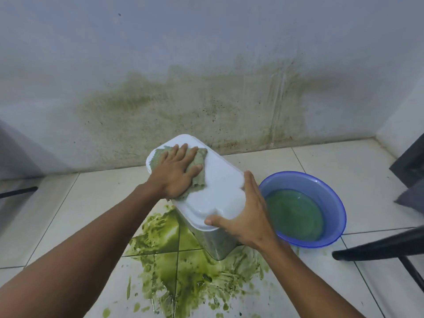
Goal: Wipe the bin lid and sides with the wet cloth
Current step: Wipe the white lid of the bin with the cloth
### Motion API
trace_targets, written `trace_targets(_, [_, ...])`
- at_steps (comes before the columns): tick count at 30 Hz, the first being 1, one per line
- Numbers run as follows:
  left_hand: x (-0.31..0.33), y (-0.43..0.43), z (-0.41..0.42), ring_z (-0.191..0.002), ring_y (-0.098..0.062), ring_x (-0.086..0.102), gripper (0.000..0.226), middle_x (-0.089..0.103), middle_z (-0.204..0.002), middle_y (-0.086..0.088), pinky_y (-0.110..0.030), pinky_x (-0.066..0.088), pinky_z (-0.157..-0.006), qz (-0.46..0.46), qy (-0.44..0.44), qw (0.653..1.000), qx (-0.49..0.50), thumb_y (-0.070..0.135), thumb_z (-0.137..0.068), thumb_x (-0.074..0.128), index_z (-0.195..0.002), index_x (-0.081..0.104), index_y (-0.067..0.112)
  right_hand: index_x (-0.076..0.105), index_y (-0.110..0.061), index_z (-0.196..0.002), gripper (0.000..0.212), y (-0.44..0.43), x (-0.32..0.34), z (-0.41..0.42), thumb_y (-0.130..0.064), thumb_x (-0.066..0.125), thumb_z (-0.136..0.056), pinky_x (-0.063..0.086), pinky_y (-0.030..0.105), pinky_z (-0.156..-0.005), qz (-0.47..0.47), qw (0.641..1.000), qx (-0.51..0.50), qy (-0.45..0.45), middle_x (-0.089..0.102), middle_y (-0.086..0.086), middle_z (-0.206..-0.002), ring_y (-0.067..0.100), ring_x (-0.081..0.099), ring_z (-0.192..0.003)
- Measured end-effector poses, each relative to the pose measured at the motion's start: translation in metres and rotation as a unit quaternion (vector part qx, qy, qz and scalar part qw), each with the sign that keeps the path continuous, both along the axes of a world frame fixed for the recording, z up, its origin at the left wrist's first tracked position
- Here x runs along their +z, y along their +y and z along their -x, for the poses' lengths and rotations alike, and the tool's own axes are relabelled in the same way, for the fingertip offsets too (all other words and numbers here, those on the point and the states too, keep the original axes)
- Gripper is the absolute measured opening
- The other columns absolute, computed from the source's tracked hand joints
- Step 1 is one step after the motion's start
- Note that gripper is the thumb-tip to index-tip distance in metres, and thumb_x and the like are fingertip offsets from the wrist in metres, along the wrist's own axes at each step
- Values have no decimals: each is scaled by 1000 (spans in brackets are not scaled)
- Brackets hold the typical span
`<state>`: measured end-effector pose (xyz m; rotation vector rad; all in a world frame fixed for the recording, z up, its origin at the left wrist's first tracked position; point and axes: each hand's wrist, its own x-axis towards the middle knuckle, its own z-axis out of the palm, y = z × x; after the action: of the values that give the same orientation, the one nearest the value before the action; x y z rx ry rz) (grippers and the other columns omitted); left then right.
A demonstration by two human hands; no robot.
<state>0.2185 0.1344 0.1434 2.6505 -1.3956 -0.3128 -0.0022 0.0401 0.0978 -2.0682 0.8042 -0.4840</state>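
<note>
While the lid (220, 187) is the surface in hand, the wipe is best made with flat, even pressure in long overlapping passes from the far end to the near rim, with the bin braced against sliding. The sides look undone, and the cloth will likely want a rinse before them.

- Lid: white, seated on the bin, directly under the fingers of both hands.
- Cloth (200, 157): greenish, spread on the far left part of the lid; its edges show just past the left fingertips and beside the thumb.
- Left hand (176, 173): fingers straight and spread, pressing the cloth flat; nothing curled round it.
- Right hand (249, 214): fingers straight, laid along the lid's right edge, thumb across the near rim; bracing, not clenched.
- Bin side (215, 242): metallic, below the right thumb, smeared green.
- Spill (183, 267): green, on the floor tiles (57, 214), beneath the left wrist and round the bin's base.
- Basin (339, 203): blue, holding greenish water, just right of the right fingers.
- Wall (206, 106): stained green, beyond the left fingertips.
</note>
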Motion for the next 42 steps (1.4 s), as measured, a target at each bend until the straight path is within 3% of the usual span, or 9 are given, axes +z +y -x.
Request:
trace_targets(7, [3,-32,56,-155,-17,-19,63,-11,-170,3,-44,-14,-125,-5,-14,994,-105,60,-105,17,-162,-2,38,40,-21,-140,121,-25,7,9,-72,89,-41,49,33,-92,-4,997,40,-58,53,-11,-134,9,52,-118])
trace_targets(11, [3,13,65,-153,-5,-23,63,-16,-166,16,-32,-18,-124,23,1,981,-194,66,-102,10,-159,-5,45,27,-22,-155,128,-32,8,4,-48,97,-50,37,32,-114,-17,994,96,-40,36,-15,-153,0,36,-135])
trace_targets(18, [1,-16,-2,-157,-19,-11,64,-4,-171,2,-43,-9,-126,-14,-18,999,29,61,-105,16,-162,4,35,28,-23,-151,128,-26,10,-10,-54,96,-47,32,15,-100,-11,990,129,-55,34,-18,-148,-4,34,-125])
trace_targets(23, [0,-49,64,-157,-20,-11,61,0,-171,4,-47,-13,-125,2,-9,998,-68,59,-106,15,-162,9,37,22,-29,-157,138,-25,7,-8,-59,96,-44,30,19,-114,-45,988,126,-70,28,-25,-157,-9,29,-140])
trace_targets(28, [0,13,83,-154,-10,-22,58,-15,-168,10,-36,-15,-125,29,-11,989,-147,58,-106,12,-160,-5,44,31,-22,-152,117,-25,-2,-14,-50,93,-56,40,39,-113,-27,987,143,-66,41,-8,-153,11,41,-141])
trace_targets(32, [1,42,21,-156,-13,-14,75,-10,-168,10,-38,-7,-127,5,-22,998,-66,83,-85,-7,-153,-9,52,33,-24,-146,120,-27,2,-9,-56,95,-48,32,3,-94,-13,989,136,-63,37,-17,-143,-3,38,-118])
trace_targets(36, [-1,16,-22,-158,-23,-7,71,-3,-172,0,-47,-3,-126,-14,-32,996,84,68,-98,15,-162,3,39,38,-28,-133,107,-27,7,-8,-52,97,-47,41,17,-82,-5,989,133,-65,42,-15,-128,0,41,-106])
trace_targets(40, [-2,-12,23,-157,-23,-14,65,-8,-171,2,-49,-10,-126,0,-18,999,33,62,-104,17,-162,0,38,25,-25,-152,130,-28,11,-7,-56,95,-47,29,1,-95,-13,990,136,-36,29,-26,-143,-12,28,-122])
trace_targets(42, [0,-4,39,-156,-18,-17,66,-11,-170,6,-45,-12,-126,12,-13,1000,-4,64,-104,17,-162,-2,38,19,-25,-156,136,-23,12,-6,-66,90,-48,26,6,-101,2,990,139,-24,27,-23,-148,-11,24,-130])
